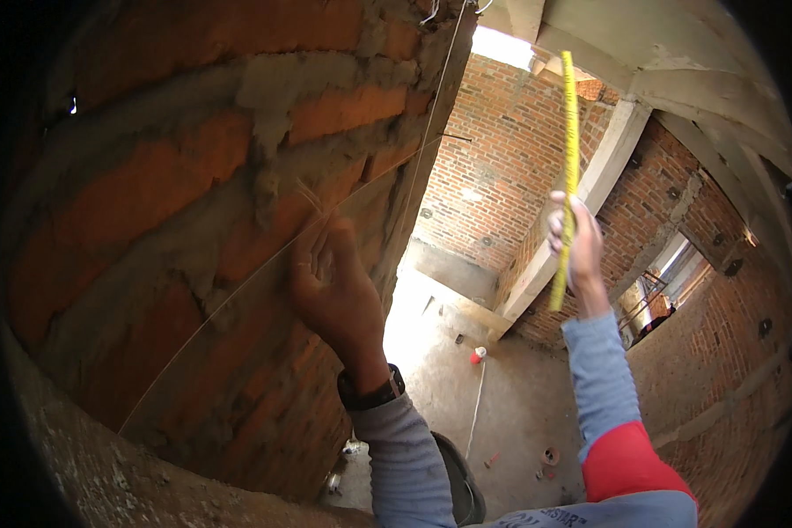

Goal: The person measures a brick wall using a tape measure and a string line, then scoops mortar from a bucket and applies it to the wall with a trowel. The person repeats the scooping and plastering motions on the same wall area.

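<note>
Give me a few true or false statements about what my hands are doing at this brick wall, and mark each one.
1. The left hand presses against the brick wall. True.
2. The right hand holds a red hammer. False: it grips a yellow tape measure strip.
3. A thin string runs across the wall. True.
4. The left wrist is bare. False: it wears a dark watch.

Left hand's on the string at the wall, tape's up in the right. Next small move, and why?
Probably bring the yellow tape measure across to the brick wall. The right hand holds it upright in open air, apart from the wall, while the left hand presses on the taut string at a mortar joint, so nothing is measured yet.
</note>
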A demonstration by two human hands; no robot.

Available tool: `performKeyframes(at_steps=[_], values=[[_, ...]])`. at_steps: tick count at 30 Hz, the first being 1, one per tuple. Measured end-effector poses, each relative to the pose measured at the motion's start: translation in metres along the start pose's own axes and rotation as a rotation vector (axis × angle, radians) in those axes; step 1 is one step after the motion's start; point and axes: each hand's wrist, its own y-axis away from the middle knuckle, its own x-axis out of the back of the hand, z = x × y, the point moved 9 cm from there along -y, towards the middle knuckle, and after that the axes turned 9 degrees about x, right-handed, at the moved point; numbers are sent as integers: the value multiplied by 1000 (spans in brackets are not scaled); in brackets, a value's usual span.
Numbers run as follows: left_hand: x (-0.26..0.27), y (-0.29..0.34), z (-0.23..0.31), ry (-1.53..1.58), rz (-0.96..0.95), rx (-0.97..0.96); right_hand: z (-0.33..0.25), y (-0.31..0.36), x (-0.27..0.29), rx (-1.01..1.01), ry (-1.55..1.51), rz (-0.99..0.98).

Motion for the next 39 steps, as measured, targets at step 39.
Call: performKeyframes(at_steps=[39], values=[[-43, 12, -13, -335, -243, -157, -159, 85, -48, 792, 1044, -305]])
